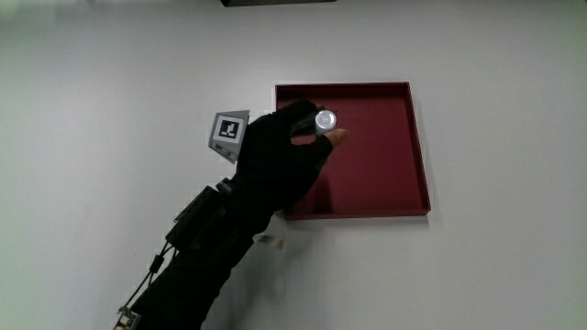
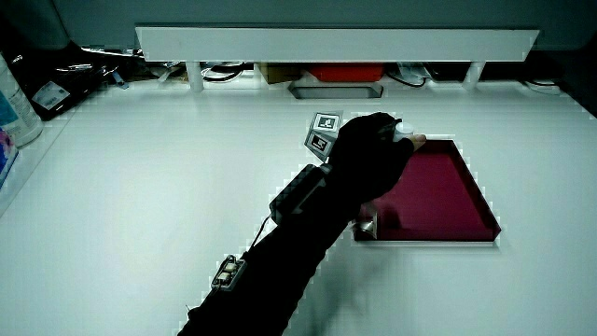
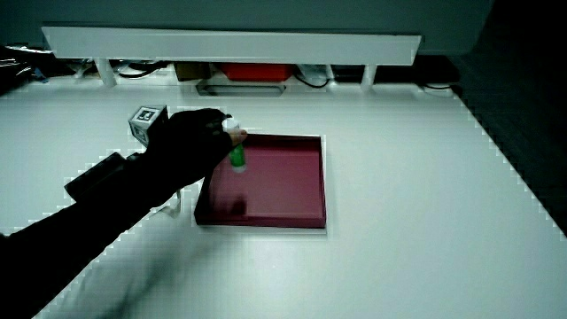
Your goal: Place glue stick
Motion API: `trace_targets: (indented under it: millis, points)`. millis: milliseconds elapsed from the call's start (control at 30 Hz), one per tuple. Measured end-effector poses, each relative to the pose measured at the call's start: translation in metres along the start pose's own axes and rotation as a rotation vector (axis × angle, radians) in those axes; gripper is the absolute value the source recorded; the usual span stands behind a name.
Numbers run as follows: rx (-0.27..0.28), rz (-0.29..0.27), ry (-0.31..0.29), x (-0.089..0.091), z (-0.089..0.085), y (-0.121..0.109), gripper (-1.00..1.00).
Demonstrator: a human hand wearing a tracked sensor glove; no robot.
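Note:
A glue stick (image 1: 325, 120) with a silvery white cap and a green body (image 3: 237, 157) stands upright in the hand's grip, over the dark red tray (image 1: 385, 174). The gloved hand (image 1: 292, 147) is curled around it from the tray's edge nearest the patterned cube (image 1: 228, 133). In a side view the green body hangs a little above the tray floor (image 3: 279, 182), with its shadow below. In a side view only the white cap (image 2: 405, 132) shows past the fingers. The forearm (image 1: 197, 257) stretches back toward the person.
The tray (image 2: 448, 201) lies on a white table (image 1: 110, 110). A low white partition (image 2: 336, 42) runs along the table's edge farthest from the person, with clutter under it. A bottle (image 2: 14, 98) stands at the table's edge.

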Motion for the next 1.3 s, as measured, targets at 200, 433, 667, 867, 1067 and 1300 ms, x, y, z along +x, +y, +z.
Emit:
trace_targets:
  millis: [200, 433, 667, 867, 1067, 1300]
  points:
    - [-0.034, 0.045, -0.007, -0.017, -0.014, -0.003, 0.0]
    - [-0.052, 0.084, 0.007, -0.029, -0.022, -0.005, 0.0]
    - [-0.061, 0.098, 0.022, -0.039, -0.025, -0.006, 0.0]
    - [-0.067, 0.079, 0.017, -0.042, -0.026, -0.007, 0.0]
    - [-0.073, 0.101, 0.023, -0.04, -0.028, -0.007, -0.16]
    - [-0.069, 0.09, 0.017, -0.04, -0.028, -0.007, -0.38]
